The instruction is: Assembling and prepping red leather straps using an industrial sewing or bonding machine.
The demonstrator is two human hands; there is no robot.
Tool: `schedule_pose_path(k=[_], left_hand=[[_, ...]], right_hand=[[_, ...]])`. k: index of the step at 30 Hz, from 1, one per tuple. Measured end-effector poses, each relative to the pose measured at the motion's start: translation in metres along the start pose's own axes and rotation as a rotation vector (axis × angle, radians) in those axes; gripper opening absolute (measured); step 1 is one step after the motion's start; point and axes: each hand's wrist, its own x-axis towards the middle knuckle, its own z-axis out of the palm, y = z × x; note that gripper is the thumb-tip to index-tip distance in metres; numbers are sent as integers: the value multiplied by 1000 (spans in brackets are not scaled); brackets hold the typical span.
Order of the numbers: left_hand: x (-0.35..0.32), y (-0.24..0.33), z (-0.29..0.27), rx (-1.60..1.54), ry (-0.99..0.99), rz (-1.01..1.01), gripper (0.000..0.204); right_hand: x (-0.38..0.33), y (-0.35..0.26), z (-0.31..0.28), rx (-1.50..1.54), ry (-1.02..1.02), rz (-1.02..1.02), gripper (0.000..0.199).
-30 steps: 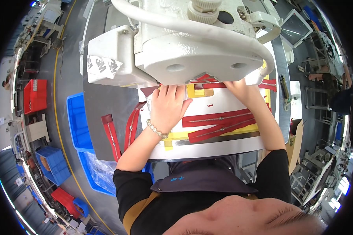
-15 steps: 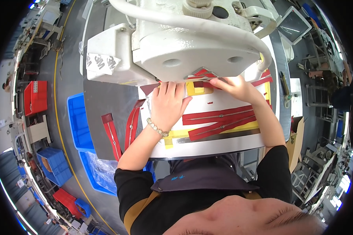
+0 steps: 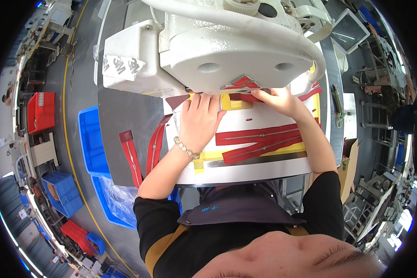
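Both hands feeding red zipper tape under the sewing head

Left hand (image 3: 200, 121) lies flat, fingers spread, pinning the white template board (image 3: 245, 169) so it can't slide; right hand (image 3: 279, 99) pinches the red zipper strip (image 3: 245, 96) at 12 o'clock under the white sewing machine head (image 3: 227, 46). More red zippers (image 3: 259, 141) wait at 4 o'clock, blue plastic bins (image 3: 91, 139) off at 9.

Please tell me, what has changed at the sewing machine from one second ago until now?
The right hand moved to the left, along the red strip under the sewing machine head, and now its fingertips press on that strip. The left hand stayed flat on the white template board. The two red zipper strips on the board did not move.
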Motion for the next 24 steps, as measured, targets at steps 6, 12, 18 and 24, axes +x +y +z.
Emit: schedule_pose_path(k=[6,12,18,24], left_hand=[[1,1,-1,-29,1,-20,44],[3,0,-5,-37,47,24,42],[2,2,-9,-90,70,56,41],[4,10,-7,-198,-7,69,39]], right_hand=[[-3,-15,8,81,-45,219,29],[-12,-6,8,-247,-97,-44,22],[-41,-48,13,-681,-56,-258,8],[-55,-73,-1,-982,-215,-212,10]])
